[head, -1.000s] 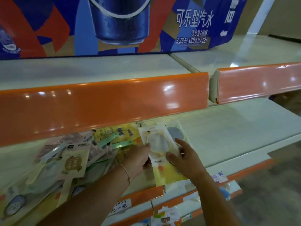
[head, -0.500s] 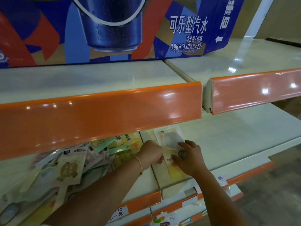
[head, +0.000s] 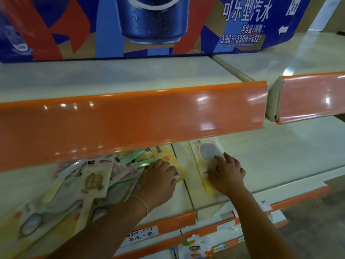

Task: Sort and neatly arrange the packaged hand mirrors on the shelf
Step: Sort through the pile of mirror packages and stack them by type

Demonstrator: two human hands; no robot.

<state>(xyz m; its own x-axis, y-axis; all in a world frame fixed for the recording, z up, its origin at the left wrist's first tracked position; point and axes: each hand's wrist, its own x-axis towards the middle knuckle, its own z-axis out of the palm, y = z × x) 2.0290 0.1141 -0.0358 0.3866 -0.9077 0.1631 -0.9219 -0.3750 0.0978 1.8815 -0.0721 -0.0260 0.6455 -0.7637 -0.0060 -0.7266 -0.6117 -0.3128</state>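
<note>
From the head view we are looking down at a pale shelf (head: 280, 165) edged with an orange strip (head: 130, 116), and we are counting two hands reaching in. Our left hand (head: 158, 176) is lying palm down with its fingers spread flat on a yellow packet (head: 168, 157) at the right edge of a loose pile of mirror packets (head: 78, 184); it is gripping nothing. The packets in that pile are overlapping at all angles, green, yellow and cream, and we cannot tell exactly how many there are, though well over six are showing. One cream packet with a brown label (head: 95, 181) is lying on top, near the middle of the pile.

Our right hand (head: 226, 173) is pressing down with lightly bent fingers on a single yellow mirror packet (head: 203, 156), which is lying flat and alone on the next shelf section, just right of the seam between the sections and apart from the pile. Its grey oval mirror (head: 210, 151) is showing just beyond the fingertips.

One thin bracelet (head: 143, 202) is circling the left wrist. Above, one blue and red soda carton (head: 149, 25) is standing on the upper shelf. Below, one handwritten price tag (head: 143, 234) is sitting on the lower orange strip, with at least one more packet (head: 196, 249) on the shelf beneath.
</note>
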